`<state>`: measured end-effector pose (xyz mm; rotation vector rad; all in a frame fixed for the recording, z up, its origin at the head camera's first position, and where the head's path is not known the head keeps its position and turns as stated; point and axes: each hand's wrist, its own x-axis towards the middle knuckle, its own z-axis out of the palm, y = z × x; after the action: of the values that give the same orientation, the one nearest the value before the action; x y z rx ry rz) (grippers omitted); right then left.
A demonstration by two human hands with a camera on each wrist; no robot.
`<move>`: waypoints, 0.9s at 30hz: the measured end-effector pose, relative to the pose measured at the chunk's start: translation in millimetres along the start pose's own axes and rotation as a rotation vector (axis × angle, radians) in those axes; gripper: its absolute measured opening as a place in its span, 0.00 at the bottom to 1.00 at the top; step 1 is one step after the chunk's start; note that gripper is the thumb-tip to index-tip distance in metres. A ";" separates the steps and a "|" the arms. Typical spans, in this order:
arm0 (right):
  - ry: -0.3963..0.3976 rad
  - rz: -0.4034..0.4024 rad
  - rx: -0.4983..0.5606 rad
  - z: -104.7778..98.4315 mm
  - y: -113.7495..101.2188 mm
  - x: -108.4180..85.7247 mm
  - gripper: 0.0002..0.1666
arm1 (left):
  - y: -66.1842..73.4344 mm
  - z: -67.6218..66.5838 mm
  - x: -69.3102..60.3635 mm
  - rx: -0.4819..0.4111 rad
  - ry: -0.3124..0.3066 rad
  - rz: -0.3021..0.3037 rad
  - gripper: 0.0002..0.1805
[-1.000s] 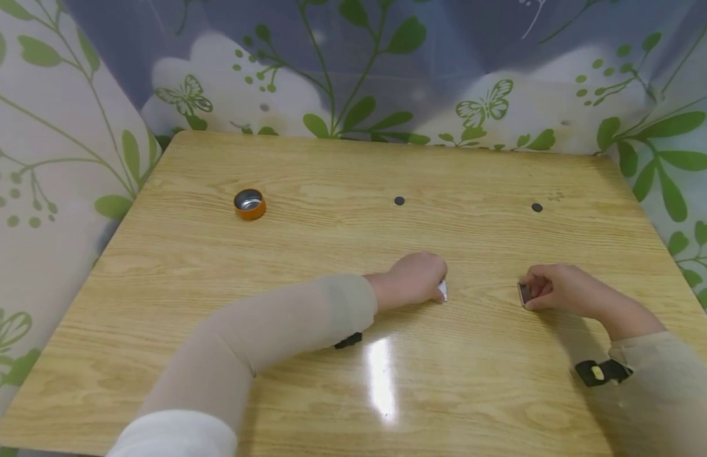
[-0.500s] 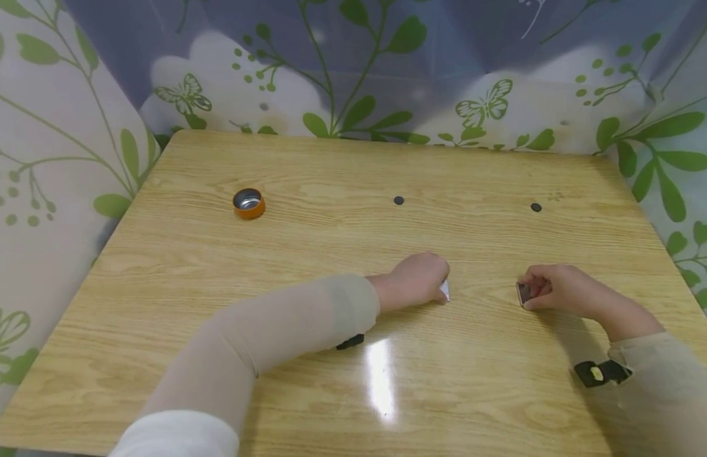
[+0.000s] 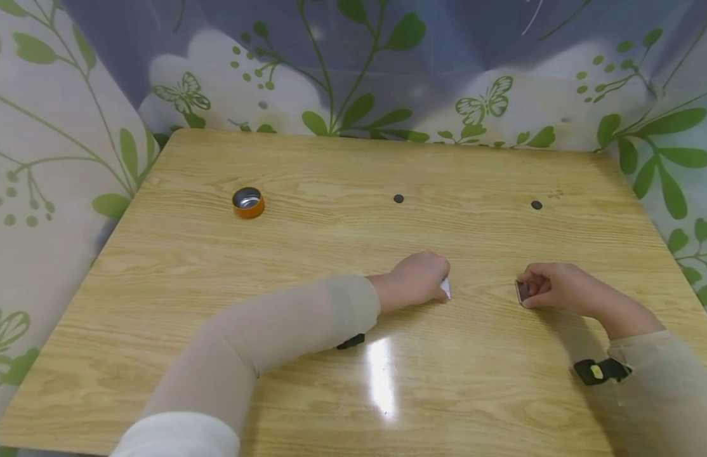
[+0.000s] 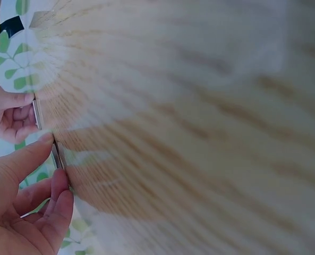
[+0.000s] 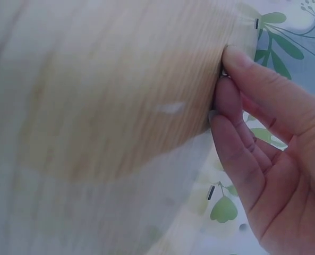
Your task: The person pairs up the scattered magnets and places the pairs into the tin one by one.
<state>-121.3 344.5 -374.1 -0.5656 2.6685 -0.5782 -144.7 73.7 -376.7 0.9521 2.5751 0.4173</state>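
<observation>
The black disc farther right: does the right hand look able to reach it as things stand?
Likely yes: the black disc lies beyond the right hand with only tabletop between, though the small flat piece that hand pinches would probably need setting down first.

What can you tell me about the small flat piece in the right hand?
The small flat piece has a dark, brownish face and a thin, pale edge that looks metallic. It is held roughly upright, pinched in the right hand, which hides part of it. In the head view it is at the right half of the table; whether it touches the tabletop is unclear.
</observation>
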 end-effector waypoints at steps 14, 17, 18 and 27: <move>-0.011 0.005 0.024 1.9 -2.9 3.4 0.18 | 5.4 1.3 4.0 0.044 0.008 -0.001 0.13; -0.011 0.004 0.023 2.0 -4.0 4.2 0.18 | 6.8 1.8 5.5 0.050 0.009 -0.009 0.13; -0.013 0.005 0.025 2.0 -4.5 4.5 0.18 | 7.3 2.2 6.1 0.052 0.008 -0.014 0.13; -0.002 -0.020 0.017 3.8 -6.9 5.5 0.19 | 10.8 3.9 11.4 0.053 0.000 -0.011 0.11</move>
<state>-122.4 335.0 -375.6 -0.5878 2.6567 -0.6047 -145.0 89.7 -378.6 0.9551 2.6020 0.3468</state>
